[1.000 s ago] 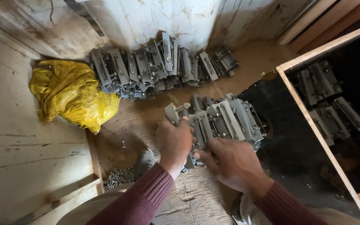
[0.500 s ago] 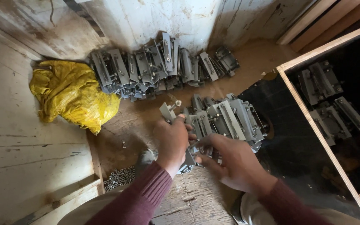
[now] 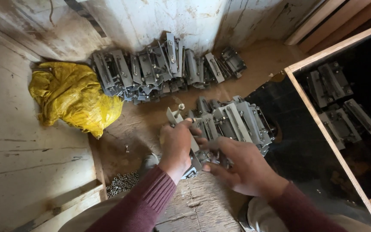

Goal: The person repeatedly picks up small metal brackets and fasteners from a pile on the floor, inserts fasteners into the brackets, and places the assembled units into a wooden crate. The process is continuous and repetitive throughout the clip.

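So the left hand (image 3: 176,144) is wrapped around a grey metal bracket (image 3: 173,117), fingers curled shut over its middle, with one end of the bracket sticking up past the knuckles toward 12 o'clock and the other end poking out below the palm near 5 o'clock. The right hand (image 3: 241,165) sits just at its 3 o'clock, fingers half-curled and pinching at the lower part of that same piece, though I honestly can't tell what exactly the fingertips have (too much thumb in the way).

Handling-wise I'd guess this is stamped steel: stiff, no give, fairly hefty for its size, probably with sharp edges and bolt ends. It looks dry and dull rather than oily, so not slippery. Best hold is likely around the flat mid-section, as the left hand has it, clear of the bolts.

The near pile of brackets (image 3: 237,120) lies touching the hands at 1 o'clock; a second row (image 3: 164,68) leans on the wall at 12. A yellow sack (image 3: 71,96) sits at 10 o'clock, a heap of small nuts (image 3: 123,182) at 8.

Hard to make out: the bracket's underside, whatever is between the palms, and the pieces behind the dark panel (image 3: 323,141) at 3 o'clock, which could be a reflection.
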